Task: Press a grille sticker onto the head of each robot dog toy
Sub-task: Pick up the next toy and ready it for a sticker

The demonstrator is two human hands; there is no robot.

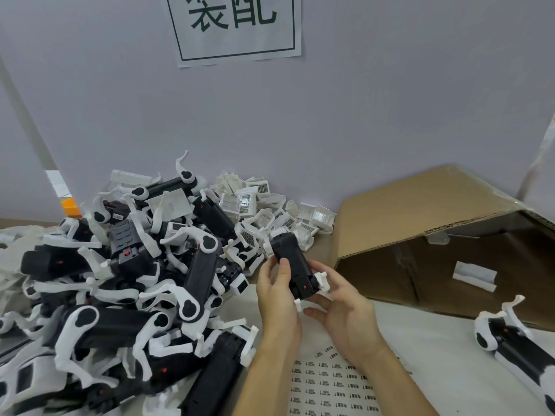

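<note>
I hold one robot dog toy (292,265) between both hands above the counter (435,349): a black oblong body, white legs folded at its near end, a small red dot there. My left hand (277,295) curls around its left side, thumb flat on top; my right hand (342,310) cups it from below, fingers curled. The sticker sheet (333,385) lies under my wrists, and the pile of toys (120,295) is left of my left hand.
</note>
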